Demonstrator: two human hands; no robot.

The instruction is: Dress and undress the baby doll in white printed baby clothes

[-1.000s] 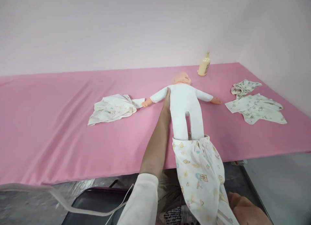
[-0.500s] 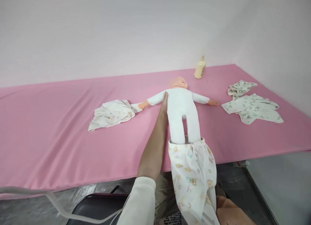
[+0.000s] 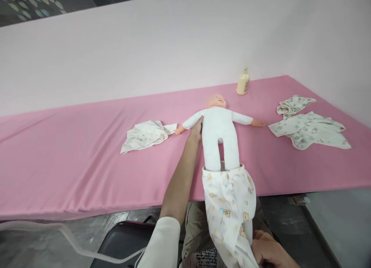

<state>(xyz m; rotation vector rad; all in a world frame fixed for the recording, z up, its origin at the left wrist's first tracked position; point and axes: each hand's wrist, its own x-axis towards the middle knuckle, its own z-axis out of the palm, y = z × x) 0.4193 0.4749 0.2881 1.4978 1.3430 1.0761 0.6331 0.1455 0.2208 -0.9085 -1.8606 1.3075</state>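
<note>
A baby doll (image 3: 220, 125) with a white cloth body lies on its back, arms spread to both sides. My left hand (image 3: 198, 128) grips its side below the armpit, with the thumb along the chest edge and the other fingers mostly hidden. The doll's lower legs go into the waistband of white baby pants (image 3: 228, 202) printed with bears. These pants hang over the table's front edge towards my lap. Low in the view, my right hand (image 3: 271, 250) is closed at the lower part of the pants, its fingers curled by the fabric and partly cut off by the frame.
A pink-covered table (image 3: 95, 163) stands against a white wall. Crumpled white baby clothing (image 3: 147, 136) lies left of the doll, and printed baby clothes (image 3: 310, 129) lie on the right. Behind is a pump bottle (image 3: 243, 82). A black chair (image 3: 124, 241) and a pale cable (image 3: 78, 250) are lower left.
The view has tilted up and shifted slightly left. My right hand has come further into view beside the pants. My left hand keeps its hold on the doll.
</note>
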